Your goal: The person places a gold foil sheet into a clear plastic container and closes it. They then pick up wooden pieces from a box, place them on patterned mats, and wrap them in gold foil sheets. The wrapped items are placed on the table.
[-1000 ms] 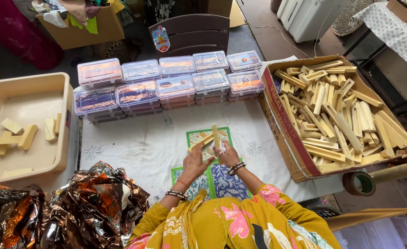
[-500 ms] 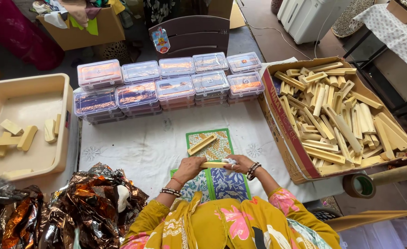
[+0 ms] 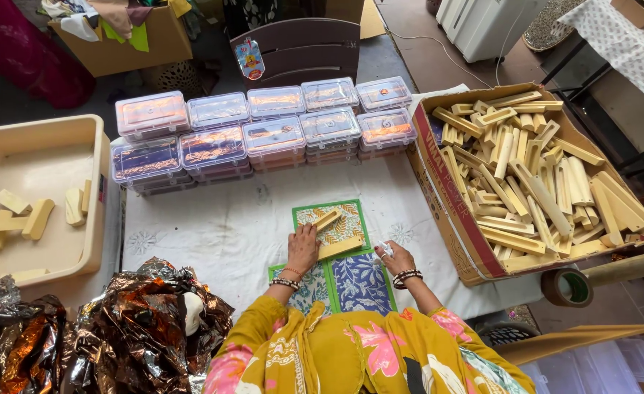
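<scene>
My left hand [image 3: 302, 246] lies flat on a green-bordered patterned sheet [image 3: 332, 232], its fingers touching a pale wooden stick [image 3: 340, 248] that rests on it. A shorter wooden stick [image 3: 327, 219] lies further up the same sheet. My right hand [image 3: 396, 256] rests on the white cloth [image 3: 212, 226] just right of the sheet, closed around a small white crumpled piece [image 3: 385, 249]. Two blue patterned sheets [image 3: 357, 283] lie close to my body.
A cardboard box [image 3: 446, 211] full of wooden sticks stands at the right. Stacked clear plastic boxes [image 3: 264, 131] line the far edge of the cloth. A beige tub [image 3: 45, 153] with several sticks sits left, crumpled foil wrap [image 3: 118, 328] at lower left, a tape roll [image 3: 568, 287] lower right.
The stick I held up with both hands came down and now lies on the patterned sheet. My right hand let go of it and moved right; the left hand pressed flat.
</scene>
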